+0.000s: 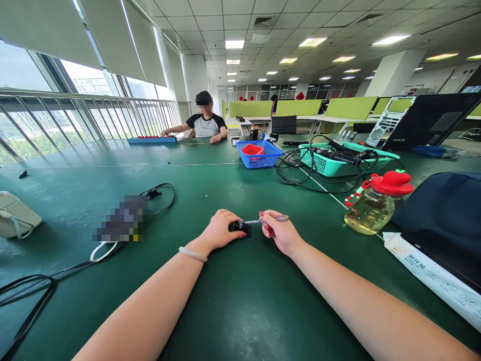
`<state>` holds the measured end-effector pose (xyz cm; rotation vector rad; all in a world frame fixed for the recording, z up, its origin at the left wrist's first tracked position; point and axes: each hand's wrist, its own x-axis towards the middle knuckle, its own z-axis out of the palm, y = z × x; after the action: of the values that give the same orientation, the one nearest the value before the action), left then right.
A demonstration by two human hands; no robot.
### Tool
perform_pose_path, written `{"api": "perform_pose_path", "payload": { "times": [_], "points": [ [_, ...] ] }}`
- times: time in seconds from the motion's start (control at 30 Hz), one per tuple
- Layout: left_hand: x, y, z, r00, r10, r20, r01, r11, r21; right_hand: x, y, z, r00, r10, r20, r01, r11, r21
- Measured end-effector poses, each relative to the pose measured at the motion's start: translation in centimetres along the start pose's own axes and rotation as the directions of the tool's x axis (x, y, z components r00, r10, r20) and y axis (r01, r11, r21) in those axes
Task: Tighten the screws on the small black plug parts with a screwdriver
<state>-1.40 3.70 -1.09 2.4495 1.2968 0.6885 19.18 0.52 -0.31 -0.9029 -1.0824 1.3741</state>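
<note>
In the middle of the green table point(240, 306), my left hand point(221, 231) is closed around a small black block-shaped part point(241, 228), pressing it against the tabletop. What kind of part it is I cannot make out. A screwdriver point(252, 222) with a thin metal shaft lies nearly level in my right hand point(278, 231), pinched between thumb and fingers. Its shaft points left and its tip meets the black part; the exact contact is hidden. The yellowish handle end sticks out to the right of my fingers. A pale bangle circles my left wrist.
Left lies a blurred phone-like object point(124, 218) with a cable. To the right stand a red-lidded bottle point(372, 208), a dark blue bag point(443, 205) and a white box point(432, 276). Beyond are a blue basket point(259, 159), a cable-filled green basket point(326, 166) and a seated person point(206, 123).
</note>
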Motion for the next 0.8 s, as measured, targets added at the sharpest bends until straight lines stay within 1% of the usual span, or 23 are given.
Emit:
{"api": "perform_pose_path", "payload": {
  "times": [0.13,0.3,0.43,0.67,0.73,0.8],
  "points": [
    [-0.03,-0.03,0.00,1.000,0.010,-0.002,-0.010,1.000,0.007,-0.05,-0.02,0.10,0.998,0.054,0.027,-0.053,0.998,-0.020],
    [-0.03,-0.12,0.05,0.999,0.034,-0.006,-0.034,0.999,0.026,0.11,0.10,0.06,0.995,0.095,0.009,-0.095,0.995,0.023],
    [0.06,-0.21,0.10,0.999,0.046,0.009,-0.046,0.999,0.025,0.26,0.22,-0.16,0.995,0.094,-0.014,-0.093,0.994,0.066],
    [0.02,0.26,-0.25,0.999,0.018,0.027,-0.019,0.999,0.034,0.38,0.03,-0.37,0.997,0.014,-0.076,-0.008,0.997,0.082],
    [-0.09,0.51,-0.42,0.999,0.024,0.032,-0.025,0.999,0.023,0.33,-0.02,-0.38,0.995,-0.035,-0.091,0.038,0.999,0.036],
    [-0.22,0.73,-0.56,0.999,0.033,0.043,-0.034,0.999,0.019,0.13,-0.05,-0.35,0.989,-0.115,-0.089,0.111,0.993,-0.048]
  ]
}}
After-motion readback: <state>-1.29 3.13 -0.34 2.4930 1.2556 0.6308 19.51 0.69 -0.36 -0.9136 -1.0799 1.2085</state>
